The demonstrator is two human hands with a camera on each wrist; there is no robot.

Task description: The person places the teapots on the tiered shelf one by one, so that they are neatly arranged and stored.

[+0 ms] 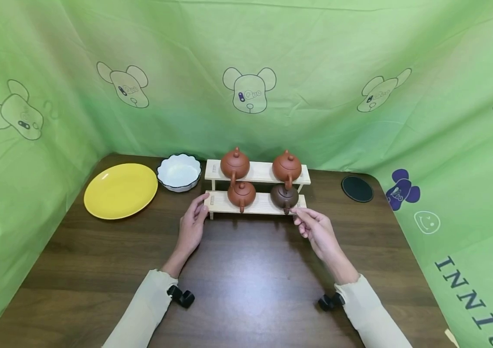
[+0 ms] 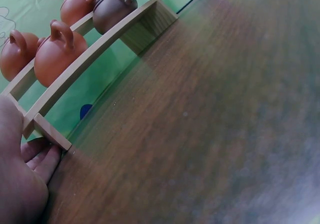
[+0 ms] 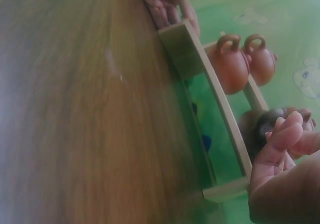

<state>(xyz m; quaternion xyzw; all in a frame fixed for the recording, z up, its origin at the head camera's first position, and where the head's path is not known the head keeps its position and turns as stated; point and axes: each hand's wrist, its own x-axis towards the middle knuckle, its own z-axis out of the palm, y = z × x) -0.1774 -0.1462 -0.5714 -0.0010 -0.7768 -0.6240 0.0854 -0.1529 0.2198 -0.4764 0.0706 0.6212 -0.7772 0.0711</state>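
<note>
A two-step pale wooden display stand (image 1: 261, 203) bears several small clay teapots. On its back step sit two reddish-brown teapots, the left one (image 1: 235, 165) and the right one (image 1: 287, 169). The front step carries another reddish-brown teapot (image 1: 242, 195) and a dark brown teapot (image 1: 284, 197), handles toward me. My right hand (image 1: 317, 233) pinches the handle of the dark brown teapot with thumb and fingertips; its fingers (image 3: 280, 144) partly cover this pot in the right wrist view. At the stand's left end, my left hand (image 1: 192, 226) touches the front step with extended fingers (image 2: 46, 161).
Left of the stand are a white scalloped bowl (image 1: 179, 172) with a dark rim and a large yellow plate (image 1: 121, 191). A round black coaster (image 1: 357, 189) lies at the right back of the wooden table (image 1: 246, 290). Green curtains (image 1: 316, 43) enclose the table's back and sides.
</note>
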